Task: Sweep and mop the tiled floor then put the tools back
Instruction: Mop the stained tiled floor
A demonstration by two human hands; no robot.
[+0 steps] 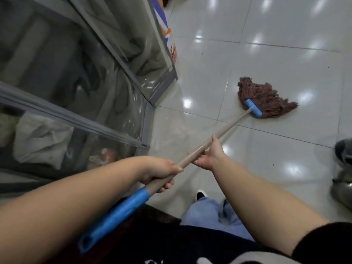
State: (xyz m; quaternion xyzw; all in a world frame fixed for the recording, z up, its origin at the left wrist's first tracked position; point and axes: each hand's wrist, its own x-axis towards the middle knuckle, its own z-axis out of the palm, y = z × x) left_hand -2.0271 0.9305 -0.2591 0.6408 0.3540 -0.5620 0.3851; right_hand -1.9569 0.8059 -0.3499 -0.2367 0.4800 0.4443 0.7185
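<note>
A mop with a brown string head [262, 96] and a blue clamp [253, 107] lies spread on the glossy white tiled floor [285, 60]. Its beige handle [230, 125] slants down toward me and ends in a blue grip [116, 216]. My left hand [160, 173] grips the handle just above the blue grip. My right hand [207, 154] holds the handle from below, a little farther along toward the head.
A glass display case [80, 77] with grey frame and cloths inside fills the left side, its corner near the mop handle. Grey shoes [343, 151] stand at the right edge. Coloured boxes [167, 35] sit along the case. My foot and jeans show below.
</note>
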